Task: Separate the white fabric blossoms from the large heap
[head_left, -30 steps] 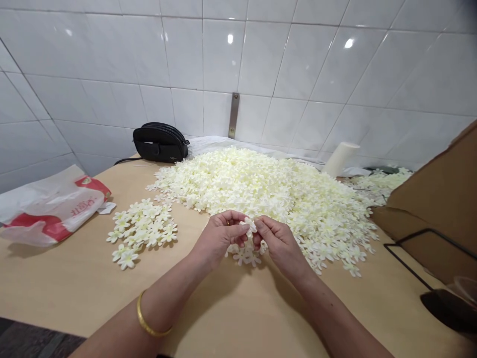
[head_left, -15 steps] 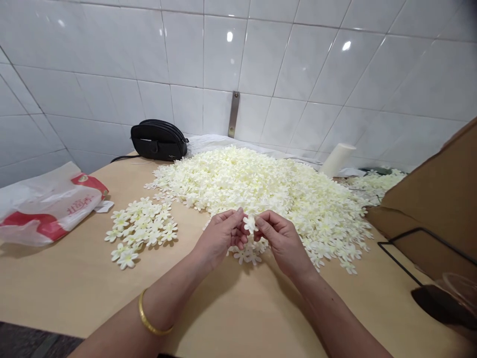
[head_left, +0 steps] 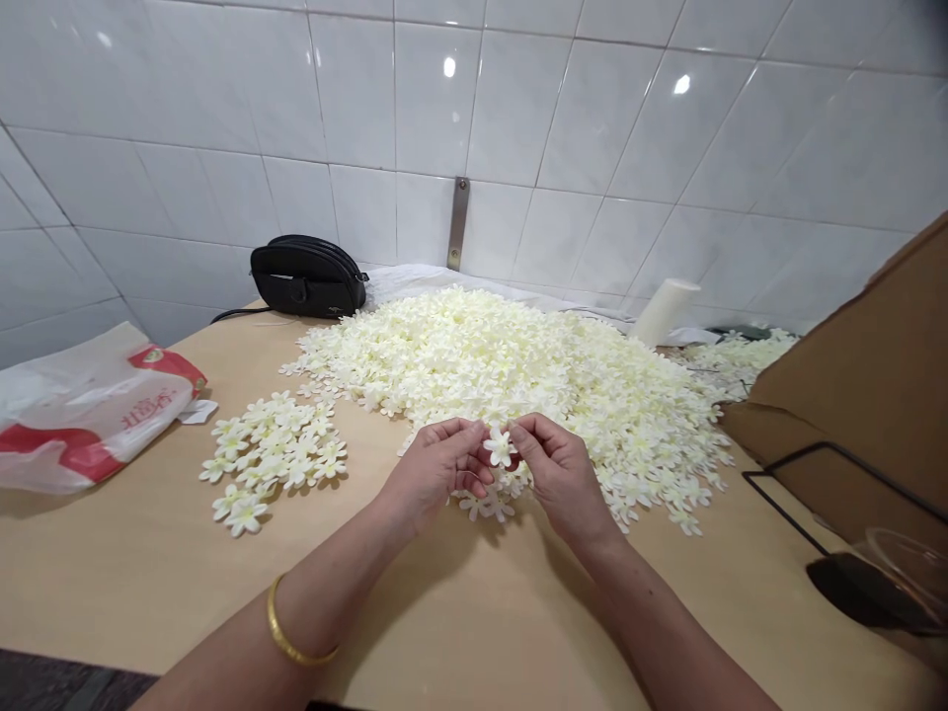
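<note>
The flower [head_left: 500,447] is now turned face-on, exposing its centre. Right hand [head_left: 567,479] pinches its edge; left hand [head_left: 434,469] grip: cannot tell.

The table [head_left: 481,632] (tan) carries flowers [head_left: 481,351] and a pouch [head_left: 307,286].

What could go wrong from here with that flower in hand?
The right hand has only a fingertip grip on the flower, so it might slip. If dropped, it could vanish among the big pile of similar flowers just beyond. The plastic bag lies close to the small pile, so a bump there could scatter it.
</note>
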`<state>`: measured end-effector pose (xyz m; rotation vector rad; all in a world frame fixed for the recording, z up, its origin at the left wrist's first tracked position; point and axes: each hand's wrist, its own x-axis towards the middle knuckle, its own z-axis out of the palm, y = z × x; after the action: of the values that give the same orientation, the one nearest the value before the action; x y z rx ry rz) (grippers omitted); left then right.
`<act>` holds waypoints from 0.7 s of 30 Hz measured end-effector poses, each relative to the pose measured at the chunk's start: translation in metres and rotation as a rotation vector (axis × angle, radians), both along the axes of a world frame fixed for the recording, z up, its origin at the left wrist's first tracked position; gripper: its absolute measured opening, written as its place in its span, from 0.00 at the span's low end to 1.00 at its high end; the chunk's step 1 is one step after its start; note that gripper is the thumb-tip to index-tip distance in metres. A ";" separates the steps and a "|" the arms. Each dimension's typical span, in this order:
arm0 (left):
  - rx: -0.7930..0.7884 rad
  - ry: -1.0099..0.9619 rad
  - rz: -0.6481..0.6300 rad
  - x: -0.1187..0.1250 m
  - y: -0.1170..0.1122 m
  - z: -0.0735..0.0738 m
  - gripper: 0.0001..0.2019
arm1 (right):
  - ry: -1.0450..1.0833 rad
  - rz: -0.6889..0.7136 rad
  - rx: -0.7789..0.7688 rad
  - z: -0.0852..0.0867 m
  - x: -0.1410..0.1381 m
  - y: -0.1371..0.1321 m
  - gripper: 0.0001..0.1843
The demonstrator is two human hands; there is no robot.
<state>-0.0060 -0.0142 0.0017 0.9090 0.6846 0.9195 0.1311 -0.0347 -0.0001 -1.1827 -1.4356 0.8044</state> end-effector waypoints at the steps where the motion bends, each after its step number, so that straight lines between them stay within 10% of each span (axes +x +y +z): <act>1: -0.003 -0.004 -0.021 0.000 0.000 0.000 0.12 | -0.016 -0.020 0.014 0.000 -0.001 0.000 0.10; 15: 0.267 0.252 0.155 -0.001 -0.003 0.001 0.07 | 0.101 0.198 -0.056 0.004 -0.006 -0.006 0.06; 21: 0.163 0.066 -0.005 -0.004 -0.002 0.000 0.05 | 0.177 0.208 -0.099 0.003 -0.003 -0.004 0.07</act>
<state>-0.0096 -0.0166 0.0022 1.0889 0.6703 0.9545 0.1278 -0.0389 0.0032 -1.0183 -1.3990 1.1070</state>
